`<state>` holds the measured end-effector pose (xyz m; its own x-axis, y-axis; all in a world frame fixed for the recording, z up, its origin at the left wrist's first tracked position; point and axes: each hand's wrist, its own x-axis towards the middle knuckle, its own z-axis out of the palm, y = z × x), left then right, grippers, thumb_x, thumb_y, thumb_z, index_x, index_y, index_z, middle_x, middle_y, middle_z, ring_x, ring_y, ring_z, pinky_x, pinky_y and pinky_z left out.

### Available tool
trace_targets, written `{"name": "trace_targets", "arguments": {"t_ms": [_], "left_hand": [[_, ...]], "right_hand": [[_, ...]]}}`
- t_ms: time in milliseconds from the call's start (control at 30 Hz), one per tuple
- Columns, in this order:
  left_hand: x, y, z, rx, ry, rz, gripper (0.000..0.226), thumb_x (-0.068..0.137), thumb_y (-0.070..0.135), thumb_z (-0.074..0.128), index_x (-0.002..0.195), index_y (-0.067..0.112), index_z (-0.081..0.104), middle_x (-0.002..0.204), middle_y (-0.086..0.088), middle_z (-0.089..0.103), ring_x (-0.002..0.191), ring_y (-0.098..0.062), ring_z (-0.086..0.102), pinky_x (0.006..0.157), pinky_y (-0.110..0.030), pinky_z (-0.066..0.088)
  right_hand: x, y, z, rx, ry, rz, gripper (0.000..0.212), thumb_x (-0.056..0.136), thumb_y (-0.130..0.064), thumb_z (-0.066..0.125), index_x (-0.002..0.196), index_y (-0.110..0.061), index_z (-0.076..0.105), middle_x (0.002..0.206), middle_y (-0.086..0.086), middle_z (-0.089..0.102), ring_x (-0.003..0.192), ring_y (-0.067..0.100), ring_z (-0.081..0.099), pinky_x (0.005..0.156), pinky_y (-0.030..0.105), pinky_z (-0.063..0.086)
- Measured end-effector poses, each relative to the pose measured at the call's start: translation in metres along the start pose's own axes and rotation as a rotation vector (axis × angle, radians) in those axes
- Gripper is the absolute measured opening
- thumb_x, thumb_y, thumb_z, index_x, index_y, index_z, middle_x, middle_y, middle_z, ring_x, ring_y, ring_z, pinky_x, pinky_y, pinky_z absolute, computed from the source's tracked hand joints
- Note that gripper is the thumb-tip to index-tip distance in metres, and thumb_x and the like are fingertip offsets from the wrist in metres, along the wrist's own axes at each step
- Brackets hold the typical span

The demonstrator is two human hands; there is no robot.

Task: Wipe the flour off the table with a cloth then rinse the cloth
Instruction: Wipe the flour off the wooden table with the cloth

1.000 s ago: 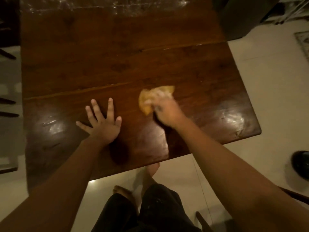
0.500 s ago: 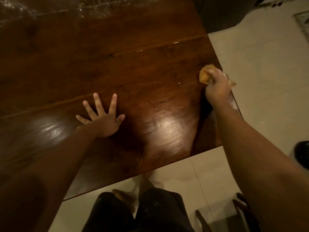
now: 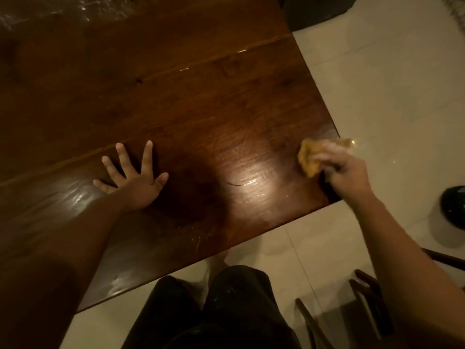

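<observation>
Gripping the cloth [image 3: 308, 159], the right hand [image 3: 348, 172] rubbed the table's [image 3: 201, 96] three-o'clock corner. The left hand [image 3: 137, 182] lay splayed flat. Eleven-o'clock flour [image 3: 50, 11] looked unwiped, rinsing undone.

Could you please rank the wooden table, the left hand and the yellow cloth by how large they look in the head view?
1. wooden table, by far
2. left hand
3. yellow cloth, partly covered by the right hand, so its full size is unsure

No text, label, brand, number or sign can be read anywhere here.
</observation>
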<state>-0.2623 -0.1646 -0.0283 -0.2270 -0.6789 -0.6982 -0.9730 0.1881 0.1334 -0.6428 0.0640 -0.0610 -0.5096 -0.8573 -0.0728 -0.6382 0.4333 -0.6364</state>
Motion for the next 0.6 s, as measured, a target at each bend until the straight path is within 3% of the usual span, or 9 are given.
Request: {"name": "trace_targets", "arguments": {"t_ms": [67,133,200,267,367,433,500,600], "left_hand": [[0.002,0.003,0.004,0.003,0.022,-0.013,0.071,0.088,0.071,0.022,0.135,0.056,-0.029,0.147,-0.003,-0.045,0.137,-0.04,-0.033,0.105,-0.071,-0.008],[0.004,0.006,0.009,0.003,0.076,-0.022,0.072,0.087,0.072,0.02,0.137,0.053,-0.028,0.149,-0.006,-0.042,0.138,-0.04,-0.03,0.106,-0.071,-0.006],[0.009,0.006,0.013,-0.002,0.101,-0.023,0.073,0.083,0.074,0.016,0.135,0.054,-0.031,0.149,-0.007,-0.041,0.138,-0.04,-0.03,0.106,-0.072,-0.006],[0.012,0.004,0.013,-0.003,0.09,-0.014,0.075,0.075,0.079,0.01,0.13,0.056,-0.035,0.149,-0.007,-0.042,0.138,-0.04,-0.031,0.105,-0.073,-0.006],[0.011,0.002,0.013,-0.01,0.076,0.001,0.078,0.071,0.08,0.008,0.132,0.056,-0.034,0.148,-0.007,-0.042,0.137,-0.04,-0.032,0.104,-0.072,-0.007],[0.01,0.002,0.012,-0.019,0.091,0.012,0.078,0.076,0.079,0.014,0.136,0.053,-0.029,0.149,-0.007,-0.041,0.138,-0.04,-0.031,0.104,-0.072,-0.007],[0.01,0.002,0.01,-0.019,0.078,0.03,0.078,0.079,0.078,0.017,0.138,0.052,-0.028,0.149,-0.007,-0.042,0.138,-0.039,-0.031,0.104,-0.072,-0.007],[0.014,0.0,0.008,-0.007,0.059,0.051,0.081,0.077,0.082,0.017,0.136,0.053,-0.029,0.148,-0.006,-0.043,0.138,-0.039,-0.032,0.102,-0.074,-0.006]], "right_hand": [[0.012,0.006,-0.005,-0.033,0.195,0.295,0.043,0.089,-0.001,0.059,0.117,-0.032,0.071,0.136,0.004,0.063,0.122,0.028,0.061,0.103,0.028,0.047],[0.012,-0.01,0.012,-0.154,0.311,0.341,0.042,0.089,-0.007,0.053,0.124,-0.023,0.069,0.133,0.011,0.064,0.118,0.035,0.061,0.1,0.034,0.046],[-0.01,-0.032,0.037,-0.207,0.285,0.102,0.042,0.083,-0.003,0.047,0.114,-0.019,0.071,0.126,0.016,0.066,0.115,0.042,0.06,0.098,0.045,0.046],[-0.053,-0.051,0.062,-0.196,0.094,-0.135,0.044,0.08,-0.002,0.046,0.113,-0.017,0.071,0.13,0.015,0.063,0.125,0.042,0.054,0.106,0.052,0.043],[-0.11,-0.058,0.066,-0.207,-0.193,-0.349,0.053,0.08,0.002,0.059,0.125,-0.027,0.063,0.148,0.003,0.052,0.142,0.029,0.039,0.119,0.052,0.025],[-0.113,-0.042,0.048,-0.318,-0.304,-0.494,0.055,0.087,-0.012,0.06,0.136,-0.038,0.055,0.154,-0.007,0.043,0.147,0.019,0.032,0.12,0.052,0.019],[-0.092,-0.026,0.031,-0.422,-0.267,-0.399,0.053,0.093,-0.031,0.053,0.142,-0.046,0.044,0.155,-0.006,0.043,0.148,0.018,0.032,0.119,0.06,0.017],[-0.045,-0.033,0.033,-0.353,-0.038,0.031,0.046,0.099,-0.04,0.043,0.144,-0.043,0.044,0.155,0.004,0.043,0.149,0.027,0.029,0.119,0.06,0.012]]}}
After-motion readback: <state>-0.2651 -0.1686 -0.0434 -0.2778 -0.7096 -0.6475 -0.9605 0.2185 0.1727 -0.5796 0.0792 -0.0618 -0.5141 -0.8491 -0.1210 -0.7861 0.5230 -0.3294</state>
